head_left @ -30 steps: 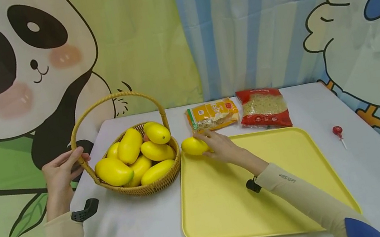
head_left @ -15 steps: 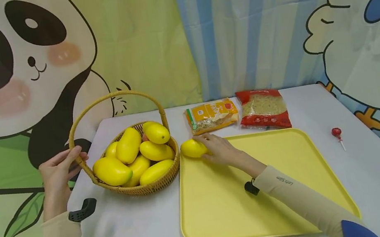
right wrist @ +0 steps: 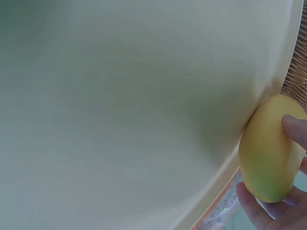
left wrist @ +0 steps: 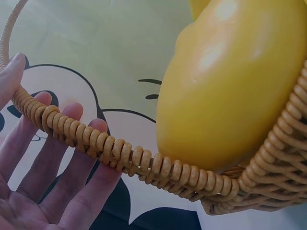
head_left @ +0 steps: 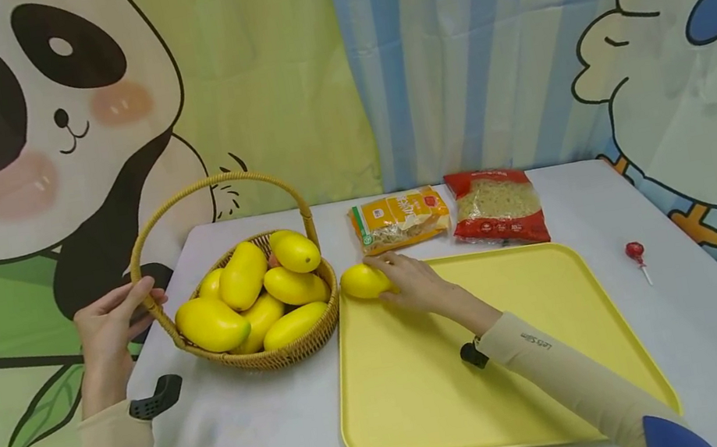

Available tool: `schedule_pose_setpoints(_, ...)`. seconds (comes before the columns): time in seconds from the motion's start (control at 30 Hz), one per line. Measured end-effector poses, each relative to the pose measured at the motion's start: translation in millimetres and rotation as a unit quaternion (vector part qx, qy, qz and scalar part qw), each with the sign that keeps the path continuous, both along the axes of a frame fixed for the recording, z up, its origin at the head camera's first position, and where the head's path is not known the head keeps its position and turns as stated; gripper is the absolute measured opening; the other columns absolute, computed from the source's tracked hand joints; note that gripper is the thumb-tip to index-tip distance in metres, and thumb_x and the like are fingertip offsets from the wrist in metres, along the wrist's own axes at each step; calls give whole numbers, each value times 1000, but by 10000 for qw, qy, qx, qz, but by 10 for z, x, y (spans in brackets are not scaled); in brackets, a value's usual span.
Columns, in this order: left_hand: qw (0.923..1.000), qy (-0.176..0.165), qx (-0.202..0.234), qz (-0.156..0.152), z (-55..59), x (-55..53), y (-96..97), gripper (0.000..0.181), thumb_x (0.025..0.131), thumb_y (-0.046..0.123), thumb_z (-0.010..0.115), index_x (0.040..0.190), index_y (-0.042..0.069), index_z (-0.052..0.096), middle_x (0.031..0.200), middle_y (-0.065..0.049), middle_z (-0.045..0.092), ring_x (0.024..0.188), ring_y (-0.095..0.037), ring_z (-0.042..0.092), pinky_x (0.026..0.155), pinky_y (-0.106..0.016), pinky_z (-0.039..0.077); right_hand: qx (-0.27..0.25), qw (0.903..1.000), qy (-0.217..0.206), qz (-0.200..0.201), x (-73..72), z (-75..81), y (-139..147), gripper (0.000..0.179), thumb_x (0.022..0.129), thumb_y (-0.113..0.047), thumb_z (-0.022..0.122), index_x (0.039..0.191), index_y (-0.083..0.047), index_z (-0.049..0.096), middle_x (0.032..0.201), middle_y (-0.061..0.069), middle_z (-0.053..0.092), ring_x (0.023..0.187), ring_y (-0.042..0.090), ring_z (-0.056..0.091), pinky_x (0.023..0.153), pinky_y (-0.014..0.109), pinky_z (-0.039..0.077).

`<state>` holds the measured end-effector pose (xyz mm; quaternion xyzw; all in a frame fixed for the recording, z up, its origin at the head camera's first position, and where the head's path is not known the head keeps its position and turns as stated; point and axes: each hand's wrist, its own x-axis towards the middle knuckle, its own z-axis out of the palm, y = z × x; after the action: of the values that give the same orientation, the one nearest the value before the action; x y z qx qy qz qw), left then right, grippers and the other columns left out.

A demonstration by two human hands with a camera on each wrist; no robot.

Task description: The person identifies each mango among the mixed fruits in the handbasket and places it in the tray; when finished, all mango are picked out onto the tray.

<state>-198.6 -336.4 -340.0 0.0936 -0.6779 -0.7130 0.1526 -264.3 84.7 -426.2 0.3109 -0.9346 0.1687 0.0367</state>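
My left hand (head_left: 108, 336) holds the left side of the handle (head_left: 209, 180) of a wicker basket (head_left: 295, 353). In the left wrist view its thumb lies on one side of the handle and its fingers (left wrist: 98, 125) on the other. Several yellow mangoes (head_left: 245, 276) are heaped in the basket. At the far left corner of the yellow tray (head_left: 457, 389), my right hand (head_left: 420, 284) grips a single mango (head_left: 364, 282) by its right end. The right wrist view shows thumb and fingers around this mango (right wrist: 266, 153), close over the tray's rim, with the basket's weave just beyond.
Behind the tray lie an orange food packet (head_left: 402, 218) and a red packet (head_left: 496, 207) with a clear window. A red lollipop (head_left: 635, 252) lies on the white table (head_left: 260, 445) to the right. A printed cloth (head_left: 277, 79) hangs behind.
The head view has shifted very slightly. My left hand keeps its hold on the basket handle and my right hand stays on the mango at the tray corner.
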Motion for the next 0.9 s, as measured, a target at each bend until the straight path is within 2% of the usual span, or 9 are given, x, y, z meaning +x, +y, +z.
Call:
schedule_pose_setpoints(0.2,10000,32,-26,-21,6,-1,4,20,80,26,78,95,13,77,73,5,73,68,-8,70,64,-18,56,17,10000,-51,1,-13,30,-5,66,89,-23,70,146,-11,38,137,20,48,116,35,55,87,50,51)
schedule_pose_setpoints(0.37,10000,-5,-44,-27,2,4,-2,20,81,26,78,95,13,77,72,5,73,68,-8,69,65,-18,56,-44,9999,88,88,-38,60,-14,65,88,-24,71,145,-9,41,140,22,46,120,37,53,88,51,51)
schedule_pose_setpoints(0.5,10000,-20,-14,-29,-4,5,-9,19,81,25,78,95,13,77,72,4,73,69,-9,69,64,-18,56,-197,9993,258,165,-40,131,-51,64,87,-24,72,143,-10,43,136,20,51,114,35,56,81,46,54)
schedule_pose_setpoints(0.67,10000,-8,36,-62,-9,8,-16,19,80,25,78,95,13,77,72,4,73,68,-9,69,64,-18,56,-493,9965,626,264,-11,300,-173,63,88,-27,72,142,-11,44,130,16,54,104,29,60,75,40,55)
schedule_pose_setpoints(0.77,10000,-18,36,-63,-7,9,-14,20,80,26,78,95,13,77,72,4,73,68,-9,69,64,-18,56,-751,9923,935,316,16,408,-277,63,87,-27,72,141,-12,45,131,15,53,106,29,58,80,43,53)
schedule_pose_setpoints(0.9,10000,-6,36,-72,-4,9,-8,21,80,26,78,95,13,77,73,4,73,68,-9,69,64,-18,56,-1015,9847,1343,456,30,519,-436,64,84,-26,75,140,-10,47,132,13,52,108,29,57,81,43,52)
